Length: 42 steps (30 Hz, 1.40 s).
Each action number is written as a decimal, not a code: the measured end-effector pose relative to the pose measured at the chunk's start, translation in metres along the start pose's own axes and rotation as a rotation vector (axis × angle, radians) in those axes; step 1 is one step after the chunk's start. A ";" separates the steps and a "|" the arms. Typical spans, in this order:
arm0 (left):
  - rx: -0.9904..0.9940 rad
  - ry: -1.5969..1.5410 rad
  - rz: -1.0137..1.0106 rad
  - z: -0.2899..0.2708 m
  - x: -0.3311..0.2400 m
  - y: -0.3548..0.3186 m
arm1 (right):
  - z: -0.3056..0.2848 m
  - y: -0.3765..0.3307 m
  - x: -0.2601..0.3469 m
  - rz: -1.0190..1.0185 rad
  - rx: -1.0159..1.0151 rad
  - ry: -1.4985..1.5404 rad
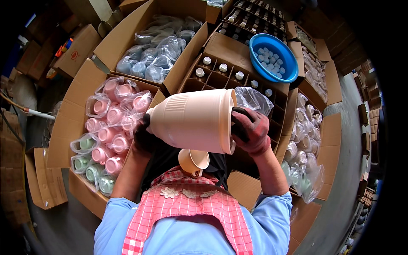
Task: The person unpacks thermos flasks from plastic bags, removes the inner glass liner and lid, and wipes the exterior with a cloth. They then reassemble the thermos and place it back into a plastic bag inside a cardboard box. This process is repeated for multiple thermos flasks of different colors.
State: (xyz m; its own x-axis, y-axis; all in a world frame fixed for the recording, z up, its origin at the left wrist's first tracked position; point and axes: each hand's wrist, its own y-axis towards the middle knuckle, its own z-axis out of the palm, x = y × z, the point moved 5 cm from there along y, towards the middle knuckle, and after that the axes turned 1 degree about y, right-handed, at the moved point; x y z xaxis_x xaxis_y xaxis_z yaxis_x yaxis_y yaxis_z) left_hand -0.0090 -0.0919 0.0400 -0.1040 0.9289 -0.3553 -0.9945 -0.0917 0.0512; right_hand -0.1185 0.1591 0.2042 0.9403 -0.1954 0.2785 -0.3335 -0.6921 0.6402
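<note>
Across my body, on its side, lies a large beige thermos jug [191, 121], its narrow end to the left and its wide end to the right. My left hand [143, 136], dark-gloved, is at the narrow end, its fingers partly hidden. In a red and black glove, my right hand [251, 129] grips the rim of the wide end. Below the jug a small beige cup [193, 162] with a handle rests at my lap, against the red checked apron [191, 208]. Clear plastic film [255, 100] shows just beyond my right hand.
Bagged pink and green cups [112, 127] fill a carton at left. Behind it, another carton holds bagged grey pieces [157, 53]. A divided carton [212, 80] holds white-capped pieces; a blue basin [274, 57] of small white parts sits on it. Bagged pale pieces [304, 131] fill cartons at right.
</note>
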 end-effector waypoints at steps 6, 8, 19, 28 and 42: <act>-0.127 0.412 0.377 0.066 -0.025 -0.011 | 0.021 -0.026 -0.028 0.660 -0.209 0.858; -0.158 0.696 0.519 0.107 -0.033 -0.011 | 0.031 -0.031 -0.030 0.932 -0.198 1.387; 0.275 1.351 0.534 0.096 0.022 0.008 | -0.010 -0.107 -0.124 1.152 -0.184 1.248; 0.059 1.045 -0.102 0.065 0.040 0.053 | 0.070 -0.110 -0.032 1.840 0.245 1.590; 0.083 1.425 0.161 -0.059 -0.064 -0.041 | 0.079 -0.041 -0.008 0.906 -0.017 0.976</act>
State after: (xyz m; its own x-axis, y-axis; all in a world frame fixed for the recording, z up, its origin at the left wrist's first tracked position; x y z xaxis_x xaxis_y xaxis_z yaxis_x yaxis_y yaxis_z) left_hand 0.0378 -0.1689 0.0055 -0.1890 -0.2382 -0.9526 -0.9720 -0.0926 0.2160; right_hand -0.1070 0.1340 0.1191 -0.0437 0.0005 0.9990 -0.8191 -0.5725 -0.0355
